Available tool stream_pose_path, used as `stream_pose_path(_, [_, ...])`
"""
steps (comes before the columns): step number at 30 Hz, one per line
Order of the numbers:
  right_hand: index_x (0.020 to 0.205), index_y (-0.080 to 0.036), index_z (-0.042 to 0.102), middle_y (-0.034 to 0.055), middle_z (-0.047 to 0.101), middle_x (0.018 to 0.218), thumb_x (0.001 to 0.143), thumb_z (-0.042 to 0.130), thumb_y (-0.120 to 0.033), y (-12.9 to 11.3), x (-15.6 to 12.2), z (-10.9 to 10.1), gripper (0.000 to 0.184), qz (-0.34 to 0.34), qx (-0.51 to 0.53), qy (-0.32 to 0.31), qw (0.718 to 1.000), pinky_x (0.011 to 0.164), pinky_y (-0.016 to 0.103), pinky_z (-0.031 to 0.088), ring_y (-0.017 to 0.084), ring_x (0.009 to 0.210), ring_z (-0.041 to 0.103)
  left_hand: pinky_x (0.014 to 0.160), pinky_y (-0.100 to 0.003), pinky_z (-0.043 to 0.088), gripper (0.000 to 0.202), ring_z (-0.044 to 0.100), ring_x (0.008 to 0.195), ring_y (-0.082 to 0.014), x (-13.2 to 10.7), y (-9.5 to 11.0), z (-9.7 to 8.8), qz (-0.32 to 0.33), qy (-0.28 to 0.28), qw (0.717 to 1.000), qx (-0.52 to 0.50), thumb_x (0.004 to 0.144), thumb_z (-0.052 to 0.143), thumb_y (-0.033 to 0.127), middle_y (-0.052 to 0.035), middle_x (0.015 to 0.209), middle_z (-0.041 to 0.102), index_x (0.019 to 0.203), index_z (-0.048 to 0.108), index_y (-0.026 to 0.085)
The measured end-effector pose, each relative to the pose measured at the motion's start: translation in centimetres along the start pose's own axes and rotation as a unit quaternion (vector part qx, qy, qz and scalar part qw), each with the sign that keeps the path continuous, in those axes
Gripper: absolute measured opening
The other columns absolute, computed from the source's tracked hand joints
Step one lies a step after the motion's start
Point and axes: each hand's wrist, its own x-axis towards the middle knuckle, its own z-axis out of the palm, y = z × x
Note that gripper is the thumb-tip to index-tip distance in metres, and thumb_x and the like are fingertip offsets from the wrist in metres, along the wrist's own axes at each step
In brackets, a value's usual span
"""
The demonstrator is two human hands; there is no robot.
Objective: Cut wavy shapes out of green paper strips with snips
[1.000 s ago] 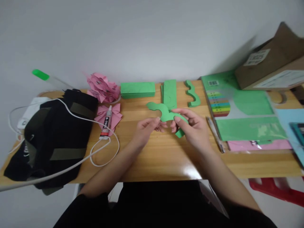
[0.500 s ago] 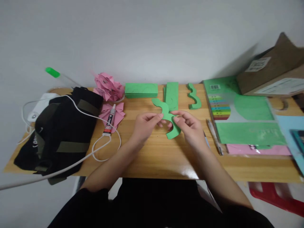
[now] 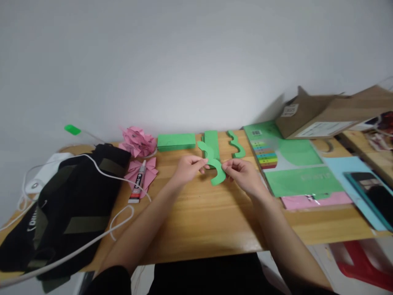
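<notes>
A wavy green paper cut-out [image 3: 214, 163] is pinched between my left hand [image 3: 188, 168] and my right hand [image 3: 241, 172], just above the wooden table [image 3: 199, 209]. Both hands have their fingers closed on it, one at each side of its middle. Behind them lie a green folded strip [image 3: 211, 142], a second wavy green cut-out [image 3: 236, 144] and a flat green paper block [image 3: 176, 141].
At the left lie a black bag [image 3: 70, 196] with a white cable [image 3: 101, 172], pink paper flowers [image 3: 138, 141] and a glue tube [image 3: 137, 185]. At the right are a pack of coloured paper [image 3: 294, 168], a blue sheet with a tablet [image 3: 368, 190] and a cardboard box [image 3: 325, 114].
The camera has tilted up and shifted, so the table sits lower in view. The cut-out in my hands has turned from lying flat across to hanging more upright.
</notes>
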Motion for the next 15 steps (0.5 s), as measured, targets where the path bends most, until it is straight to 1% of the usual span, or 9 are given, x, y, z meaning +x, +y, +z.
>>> stream_pose_path(3, [0.082,-0.013,0.065,-0.0035,0.063,0.070,0.094,0.068,-0.028,-0.3,0.6,-1.7,0.019,0.012,-0.028,0.023,0.999,0.054,0.024,0.052,0.010,0.057,0.060,0.059,-0.024,0.051,0.023,0.062,0.054,-0.0118,1.8,1.3,0.3,0.023,-0.037,0.998,0.042,0.084,0.065,0.028,-0.0054,0.069,0.076,0.067,0.073,0.015])
stream_pose_path(6, [0.100,-0.013,0.067,0.0020,0.069,0.089,0.096,0.064,-0.030,-0.6,1.5,-4.4,0.018,0.045,-0.051,0.064,0.996,0.063,0.029,0.057,0.013,0.070,0.066,0.061,-0.026,0.053,0.019,0.066,0.060,-0.0132,3.4,2.2,1.0,0.038,-0.044,0.994,0.097,0.089,0.063,0.027,-0.0072,0.083,0.078,0.081,0.075,0.014])
stream_pose_path(7, [0.106,-0.014,0.066,0.0038,0.069,0.096,0.097,0.063,-0.031,-0.7,1.9,-5.3,0.020,0.058,-0.057,0.085,0.993,0.066,0.031,0.058,0.015,0.075,0.067,0.063,-0.027,0.054,0.017,0.067,0.064,-0.0142,3.9,2.4,1.3,0.042,-0.041,0.991,0.120,0.090,0.063,0.026,-0.0081,0.087,0.078,0.085,0.074,0.014])
stream_pose_path(9, [0.115,-0.014,0.065,0.0069,0.069,0.108,0.097,0.063,-0.032,-0.8,3.0,-7.1,0.025,0.094,-0.066,0.116,0.987,0.072,0.035,0.060,0.018,0.086,0.069,0.075,-0.031,0.056,0.014,0.070,0.078,-0.0166,4.5,2.6,1.9,0.052,-0.033,0.983,0.172,0.091,0.062,0.022,-0.0094,0.097,0.076,0.092,0.073,0.014])
stream_pose_path(11, [0.123,-0.016,0.062,0.0093,0.066,0.119,0.097,0.063,-0.032,-0.7,4.2,-8.5,0.031,0.126,-0.073,0.139,0.979,0.080,0.041,0.060,0.022,0.097,0.068,0.087,-0.038,0.056,0.014,0.069,0.093,-0.0189,4.9,2.6,2.6,0.063,-0.037,0.971,0.226,0.093,0.062,0.024,-0.0094,0.107,0.073,0.100,0.070,0.014])
stream_pose_path(12, [0.125,-0.016,0.062,0.0100,0.065,0.122,0.097,0.063,-0.032,-0.6,4.8,-9.0,0.032,0.140,-0.076,0.146,0.976,0.083,0.043,0.059,0.023,0.100,0.068,0.090,-0.041,0.056,0.017,0.067,0.099,-0.0199,5.0,2.6,2.9,0.069,-0.047,0.964,0.251,0.094,0.062,0.026,-0.0092,0.111,0.071,0.105,0.068,0.014])
stream_pose_path(15, [0.127,-0.017,0.061,0.0107,0.064,0.126,0.097,0.063,-0.032,-0.3,6.2,-9.7,0.033,0.169,-0.084,0.151,0.970,0.087,0.045,0.058,0.024,0.105,0.067,0.092,-0.044,0.056,0.028,0.065,0.105,-0.0214,5.2,2.5,3.7,0.085,-0.084,0.943,0.311,0.096,0.060,0.034,-0.0097,0.120,0.066,0.117,0.064,0.016])
